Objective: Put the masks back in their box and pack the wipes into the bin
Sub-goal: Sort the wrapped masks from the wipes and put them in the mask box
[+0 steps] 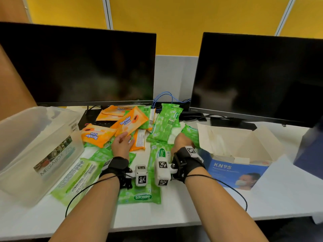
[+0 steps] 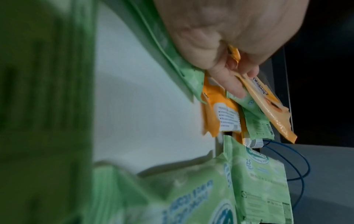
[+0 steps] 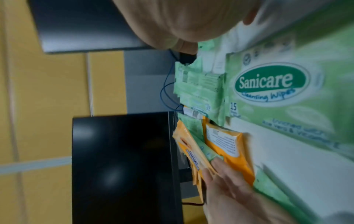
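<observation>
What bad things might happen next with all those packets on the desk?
The left hand pinches the orange Tender Love pack that lies atop others; lifting it may drag neighbours loose. Packs reach the blue cables behind, so one could snag. The KN95 box stands open beside the right hand; a knock might tip it.

An office cubicle, by every sign. Two wide black flat-screen monitors, both dark: one (image 1: 78, 65) at eleven o'clock, the other (image 1: 258, 79) at one o'clock, side by side on a white laminate desk (image 1: 157, 217). Behind them, at twelve o'clock, yellow partition panels (image 1: 192, 23) split by pale grey metal strips, with a low grey divider board (image 1: 173, 75) between the screens. Looped blue network cables (image 1: 166, 96) in the gap between the monitors, beside black power leads (image 1: 206, 117) trailing toward the right-hand monitor's flat black stand (image 1: 232, 123).
</observation>
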{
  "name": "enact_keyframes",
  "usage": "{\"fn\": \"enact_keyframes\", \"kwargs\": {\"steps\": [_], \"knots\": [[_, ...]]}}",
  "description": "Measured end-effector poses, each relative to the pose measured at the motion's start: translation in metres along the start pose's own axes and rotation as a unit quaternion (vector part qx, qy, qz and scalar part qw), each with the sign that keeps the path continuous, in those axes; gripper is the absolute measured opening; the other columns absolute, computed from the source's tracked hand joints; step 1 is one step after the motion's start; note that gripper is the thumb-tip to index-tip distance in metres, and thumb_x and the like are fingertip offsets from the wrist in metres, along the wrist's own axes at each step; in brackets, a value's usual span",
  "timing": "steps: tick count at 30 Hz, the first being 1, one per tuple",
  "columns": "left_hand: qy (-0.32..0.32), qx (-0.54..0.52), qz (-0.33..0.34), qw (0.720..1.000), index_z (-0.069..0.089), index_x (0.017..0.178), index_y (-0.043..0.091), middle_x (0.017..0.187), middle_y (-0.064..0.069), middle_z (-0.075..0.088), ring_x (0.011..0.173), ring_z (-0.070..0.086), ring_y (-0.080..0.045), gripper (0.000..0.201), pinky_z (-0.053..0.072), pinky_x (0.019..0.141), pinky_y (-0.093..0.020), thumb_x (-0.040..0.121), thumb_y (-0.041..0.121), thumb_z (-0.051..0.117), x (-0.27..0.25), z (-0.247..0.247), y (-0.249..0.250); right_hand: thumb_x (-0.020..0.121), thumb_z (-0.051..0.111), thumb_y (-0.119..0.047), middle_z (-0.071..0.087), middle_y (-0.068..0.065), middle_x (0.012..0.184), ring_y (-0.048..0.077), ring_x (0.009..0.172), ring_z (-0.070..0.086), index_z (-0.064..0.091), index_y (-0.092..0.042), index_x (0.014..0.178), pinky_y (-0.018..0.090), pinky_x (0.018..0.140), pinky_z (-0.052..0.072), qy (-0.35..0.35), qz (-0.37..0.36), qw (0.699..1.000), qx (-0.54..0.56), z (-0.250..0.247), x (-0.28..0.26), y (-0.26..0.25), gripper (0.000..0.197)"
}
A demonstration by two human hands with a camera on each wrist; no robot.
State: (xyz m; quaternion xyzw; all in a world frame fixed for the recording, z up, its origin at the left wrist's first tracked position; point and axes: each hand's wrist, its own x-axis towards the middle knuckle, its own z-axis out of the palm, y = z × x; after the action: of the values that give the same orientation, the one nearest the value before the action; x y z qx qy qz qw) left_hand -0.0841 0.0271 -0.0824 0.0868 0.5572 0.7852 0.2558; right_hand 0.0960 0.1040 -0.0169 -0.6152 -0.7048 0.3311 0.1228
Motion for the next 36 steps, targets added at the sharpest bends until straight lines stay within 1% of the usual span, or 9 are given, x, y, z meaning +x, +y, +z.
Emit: {"fn": "enact_keyframes", "kwargs": {"steps": [5, 9, 15, 18, 22, 26, 30, 32, 36], "knots": [[0.012, 0.019, 0.005, 1.0, 0.058, 0.113, -0.002, 0.113, -0.017, 0.056, 0.095, 0.06, -0.021, 0.023, 0.053, 0.074, -0.023, 0.092, -0.009, 0.05, 0.002, 0.001, -0.001, 0.085, 0.062, -0.006, 0.056, 0.013, 0.095, 0.034, 0.099, 0.061, 0.052, -0.006, 0.092, 0.032, 0.073, 0.046, -0.005, -0.033, 0.996, -0.083, -0.01, -0.001, -0.001, 0.013], [0.01, 0.024, 0.008, 1.0, 0.058, 0.113, -0.003, 0.113, -0.017, 0.056, 0.095, 0.06, -0.022, 0.024, 0.053, 0.072, -0.021, 0.091, -0.01, 0.052, 0.001, 0.001, -0.001, 0.084, 0.063, -0.01, 0.053, 0.009, 0.073, 0.028, 0.072, 0.053, 0.045, -0.008, 0.065, 0.028, 0.066, 0.044, -0.016, -0.03, 0.995, -0.091, -0.004, 0.001, -0.002, 0.026], [0.005, 0.041, 0.022, 0.999, 0.058, 0.104, 0.002, 0.112, -0.017, 0.056, 0.097, 0.059, -0.025, 0.016, 0.052, 0.073, -0.021, 0.091, -0.007, 0.053, 0.0, 0.001, -0.001, 0.084, 0.06, -0.001, 0.046, 0.011, 0.063, 0.027, 0.07, 0.05, 0.042, -0.009, 0.06, 0.028, 0.063, 0.041, -0.048, -0.051, 0.997, -0.045, -0.018, 0.004, -0.006, 0.031], [-0.007, 0.074, 0.041, 0.996, 0.06, 0.106, 0.003, 0.111, -0.013, 0.058, 0.095, 0.059, -0.023, 0.016, 0.051, 0.075, -0.022, 0.092, -0.004, 0.055, 0.0, 0.001, -0.004, 0.084, 0.059, -0.001, 0.055, 0.016, 0.077, 0.027, 0.073, 0.053, 0.055, -0.005, 0.08, 0.03, 0.064, 0.044, -0.065, -0.025, 0.997, 0.027, -0.014, 0.009, -0.007, 0.007], [-0.02, 0.124, 0.065, 0.99, 0.064, 0.107, 0.006, 0.114, -0.013, 0.062, 0.101, 0.059, -0.025, 0.019, 0.049, 0.095, -0.036, 0.09, 0.0, 0.057, 0.004, -0.002, -0.007, 0.097, 0.049, -0.028, 0.051, 0.006, 0.112, 0.022, 0.093, 0.048, 0.048, -0.007, 0.134, 0.023, 0.066, 0.045, -0.089, 0.042, 0.949, 0.3, -0.002, 0.021, -0.011, 0.042], [-0.025, 0.148, 0.077, 0.986, 0.064, 0.11, 0.009, 0.115, -0.007, 0.061, 0.11, 0.058, -0.025, 0.023, 0.047, 0.1, -0.038, 0.091, 0.0, 0.056, 0.004, -0.002, -0.006, 0.097, 0.031, -0.056, 0.048, 0.018, 0.137, 0.027, 0.112, 0.053, 0.041, -0.006, 0.141, 0.032, 0.084, 0.043, -0.064, 0.116, 0.945, 0.3, -0.007, 0.025, -0.013, 0.067], [-0.033, 0.152, 0.076, 0.985, 0.062, 0.115, 0.007, 0.122, -0.01, 0.059, 0.11, 0.057, -0.024, 0.026, 0.047, 0.095, -0.033, 0.092, -0.002, 0.053, 0.002, -0.002, -0.004, 0.098, 0.039, -0.018, 0.057, 0.023, 0.123, 0.027, 0.092, 0.055, 0.052, -0.009, 0.109, 0.036, 0.081, 0.049, -0.055, 0.069, 0.963, 0.256, -0.009, 0.026, -0.011, 0.019], [-0.033, 0.153, 0.075, 0.985, 0.062, 0.116, 0.005, 0.124, -0.012, 0.059, 0.114, 0.057, -0.025, 0.027, 0.046, 0.096, -0.033, 0.091, -0.003, 0.053, 0.001, -0.001, -0.003, 0.099, 0.043, -0.019, 0.05, 0.018, 0.135, 0.028, 0.107, 0.054, 0.045, -0.005, 0.13, 0.031, 0.078, 0.048, -0.046, 0.078, 0.951, 0.297, -0.009, 0.025, -0.015, 0.034], [-0.036, 0.155, 0.076, 0.984, 0.059, 0.12, 0.002, 0.126, -0.012, 0.058, 0.113, 0.056, -0.022, 0.03, 0.043, 0.088, -0.027, 0.091, -0.004, 0.053, -0.003, 0.0, 0.0, 0.102, 0.041, -0.033, 0.015, 0.015, 0.158, 0.03, 0.144, 0.023, 0.011, -0.005, 0.151, 0.033, 0.113, 0.024, 0.028, 0.09, 0.932, 0.349, -0.016, 0.012, -0.035, 0.064]]}}
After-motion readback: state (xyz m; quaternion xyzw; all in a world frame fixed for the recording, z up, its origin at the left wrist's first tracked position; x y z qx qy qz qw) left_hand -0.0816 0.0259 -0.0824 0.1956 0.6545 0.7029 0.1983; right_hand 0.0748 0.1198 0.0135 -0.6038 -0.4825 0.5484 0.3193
